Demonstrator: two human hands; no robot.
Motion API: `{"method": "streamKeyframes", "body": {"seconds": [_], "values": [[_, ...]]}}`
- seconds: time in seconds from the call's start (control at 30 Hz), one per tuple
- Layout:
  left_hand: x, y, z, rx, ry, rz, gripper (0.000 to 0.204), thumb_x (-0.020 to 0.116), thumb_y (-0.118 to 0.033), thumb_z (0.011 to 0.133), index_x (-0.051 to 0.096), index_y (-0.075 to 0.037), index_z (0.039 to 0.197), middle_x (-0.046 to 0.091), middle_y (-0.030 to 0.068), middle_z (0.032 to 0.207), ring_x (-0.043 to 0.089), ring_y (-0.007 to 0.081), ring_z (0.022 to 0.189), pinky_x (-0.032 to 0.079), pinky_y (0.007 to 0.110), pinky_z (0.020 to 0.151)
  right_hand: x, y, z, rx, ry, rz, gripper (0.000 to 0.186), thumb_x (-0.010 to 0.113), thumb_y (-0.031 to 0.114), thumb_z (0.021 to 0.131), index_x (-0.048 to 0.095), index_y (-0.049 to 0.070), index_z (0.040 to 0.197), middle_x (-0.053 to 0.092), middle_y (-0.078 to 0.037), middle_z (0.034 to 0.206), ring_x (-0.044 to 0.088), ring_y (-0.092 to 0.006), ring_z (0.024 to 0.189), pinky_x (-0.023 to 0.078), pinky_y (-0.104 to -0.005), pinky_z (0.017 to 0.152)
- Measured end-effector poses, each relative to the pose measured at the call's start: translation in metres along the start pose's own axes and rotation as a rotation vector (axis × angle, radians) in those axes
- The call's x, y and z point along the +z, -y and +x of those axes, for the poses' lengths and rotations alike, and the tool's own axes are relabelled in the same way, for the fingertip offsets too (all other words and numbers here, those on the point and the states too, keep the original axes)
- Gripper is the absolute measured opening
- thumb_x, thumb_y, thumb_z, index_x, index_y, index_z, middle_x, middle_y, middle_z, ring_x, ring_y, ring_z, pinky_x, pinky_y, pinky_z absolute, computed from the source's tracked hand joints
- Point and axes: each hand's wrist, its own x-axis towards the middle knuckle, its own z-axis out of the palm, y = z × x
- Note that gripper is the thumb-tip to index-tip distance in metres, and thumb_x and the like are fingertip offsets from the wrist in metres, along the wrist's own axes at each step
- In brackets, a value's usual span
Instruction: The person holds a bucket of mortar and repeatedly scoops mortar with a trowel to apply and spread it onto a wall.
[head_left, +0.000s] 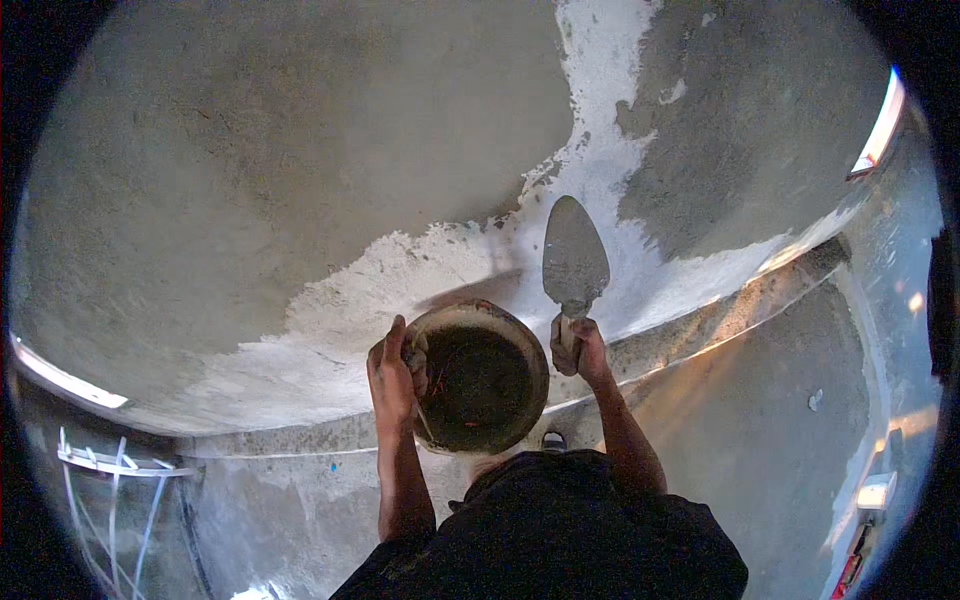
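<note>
My left hand (394, 372) is closed around the left rim of a round, shallow pan (543, 372), its thumb pointing up. The pan's inside is dark, and I cannot tell how much lies in it. To the right of the pan, my right hand (580, 350) grips a trowel (575, 250) by its handle. The trowel's leaf-shaped blade is coated grey and points up, in front of the wall. Pan and trowel are apart. Beyond them stands a wall (320, 140) with grey plaster over much of it and a bare whitish patch (610, 180) running up its middle.
A narrow ledge (720, 325) runs along the wall's foot. At lower left stands a white metal frame (115, 465). A bright opening (878, 125) lies at far right, another bright strip (70, 378) at left. One shoe (553, 440) shows below me on the grey floor (760, 420).
</note>
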Motion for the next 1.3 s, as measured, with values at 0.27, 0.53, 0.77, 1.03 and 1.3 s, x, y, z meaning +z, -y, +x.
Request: {"method": "streamKeyframes", "body": {"seconds": [0.27, 0.53, 0.77, 1.03, 1.3], "values": [[-0.020, -0.002, 0.004, -0.070, -0.011, 0.003, 0.043, 0.044, -0.037, 0.090, 0.057, -0.004, 0.066, 0.046, -0.0012, 0.052, 0.038, 0.0084, 0.045, 0.030, 0.026, 0.045, 0.025, -0.001, 0.001, -0.144, 0.030, -0.028, 0.041, 0.048, 0.046, 0.086, 0.046, 0.005, 0.092, 0.049, -0.004, 0.062, 0.050, -0.0150, 0.046, 0.040, -0.0281, 0.038], [-0.031, -0.006, 0.010, 0.005, -0.068, 0.100, 0.046, 0.045, -0.038, 0.088, 0.063, 0.004, 0.083, 0.060, 0.0076, 0.074, 0.052, 0.0152, 0.065, 0.041, 0.030, 0.067, 0.040, -0.004, 0.027, -0.375, -0.311, -0.514, 0.021, 0.049, 0.021, 0.091, 0.043, 0.005, 0.102, 0.059, -0.007, 0.070, 0.051, -0.0144, 0.047, 0.044, -0.0284, 0.045], [-0.043, 0.005, 0.018, -0.063, -0.010, -0.049, 0.042, 0.044, -0.038, 0.089, 0.059, -0.002, 0.073, 0.050, 0.0008, 0.057, 0.042, 0.0104, 0.048, 0.034, 0.026, 0.047, 0.031, -0.042, 0.055, -0.448, -0.560, -0.783, 0.022, 0.051, 0.022, 0.091, 0.047, 0.001, 0.088, 0.049, -0.006, 0.056, 0.045, -0.0101, 0.047, 0.040, -0.0269, 0.045], [-0.042, 0.008, 0.018, -0.098, -0.043, -0.042, 0.040, 0.045, -0.040, 0.089, 0.054, -0.008, 0.065, 0.039, -0.0047, 0.048, 0.029, 0.0063, 0.037, 0.021, 0.024, 0.036, 0.029, -0.039, 0.094, -0.661, -0.600, -0.982, 0.024, 0.052, 0.023, 0.089, 0.045, 0.001, 0.094, 0.054, -0.015, 0.057, 0.055, -0.0359, 0.050, 0.044, -0.0425, 0.048], [-0.038, 0.002, 0.017, -0.111, 0.000, -0.050, 0.042, 0.045, -0.039, 0.088, 0.058, -0.005, 0.065, 0.045, -0.0015, 0.051, 0.036, 0.0086, 0.041, 0.027, 0.025, 0.041, -0.015, -0.086, 0.082, -0.462, -0.444, -1.225, 0.027, 0.055, 0.024, 0.087, 0.043, 0.000, 0.088, 0.056, -0.018, 0.061, 0.059, -0.0338, 0.055, 0.044, -0.0386, 0.048]]}}
